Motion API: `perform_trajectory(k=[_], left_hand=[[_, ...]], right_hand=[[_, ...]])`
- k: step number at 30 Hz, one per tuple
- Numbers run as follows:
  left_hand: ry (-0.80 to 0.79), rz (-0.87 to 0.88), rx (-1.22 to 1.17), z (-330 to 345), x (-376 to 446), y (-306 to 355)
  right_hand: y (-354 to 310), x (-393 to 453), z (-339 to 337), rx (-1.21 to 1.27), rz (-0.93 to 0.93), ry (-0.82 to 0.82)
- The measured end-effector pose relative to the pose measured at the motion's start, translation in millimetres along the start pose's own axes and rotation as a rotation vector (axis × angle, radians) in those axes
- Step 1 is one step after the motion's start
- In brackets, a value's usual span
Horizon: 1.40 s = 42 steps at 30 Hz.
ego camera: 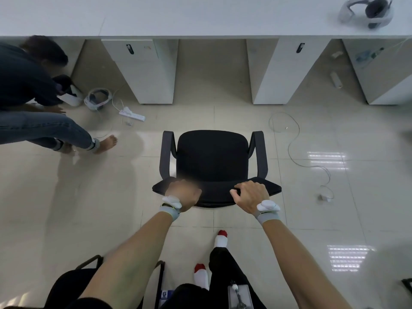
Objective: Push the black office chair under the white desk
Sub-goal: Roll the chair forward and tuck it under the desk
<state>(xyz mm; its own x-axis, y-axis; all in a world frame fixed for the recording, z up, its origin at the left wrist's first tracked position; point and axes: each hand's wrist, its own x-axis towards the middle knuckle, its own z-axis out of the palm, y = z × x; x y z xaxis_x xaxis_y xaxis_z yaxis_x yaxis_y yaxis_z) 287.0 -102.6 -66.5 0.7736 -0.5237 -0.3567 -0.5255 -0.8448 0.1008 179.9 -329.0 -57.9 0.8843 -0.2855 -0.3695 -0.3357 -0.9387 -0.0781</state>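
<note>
Black fabric office chair with two armrests [213,162] sits on the tile floor, facing the white desk [200,16], well short of it and not yet under. Both hands are on the backrest top edge: right hand [252,196] clenched over it, left hand [184,194] blurred, seems to grip too. Two white pedestals [145,72] flank the gap. One white headset [365,12] on the desk, one power strip [132,114] on the floor.

Both bare arms reach forward, each wrist with a grey band. The left hand [183,194] and the right hand [251,195] curl their fingers over the chair backrest [217,190], one at each end.
</note>
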Motion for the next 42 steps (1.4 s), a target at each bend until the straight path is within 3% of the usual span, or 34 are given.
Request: perform_trajectory(k=[17,42], left_hand=[[0.011,-0.02,-0.016,-68.1,165.6,-22.4],[0.031,0.015,-0.032,-173.1,424.5,-75.0]], right_hand=[[20.7,171.5,-59.5,0.036,-0.056,0.006],[19.7,415.1,-172.2,0.042,0.023,0.026]])
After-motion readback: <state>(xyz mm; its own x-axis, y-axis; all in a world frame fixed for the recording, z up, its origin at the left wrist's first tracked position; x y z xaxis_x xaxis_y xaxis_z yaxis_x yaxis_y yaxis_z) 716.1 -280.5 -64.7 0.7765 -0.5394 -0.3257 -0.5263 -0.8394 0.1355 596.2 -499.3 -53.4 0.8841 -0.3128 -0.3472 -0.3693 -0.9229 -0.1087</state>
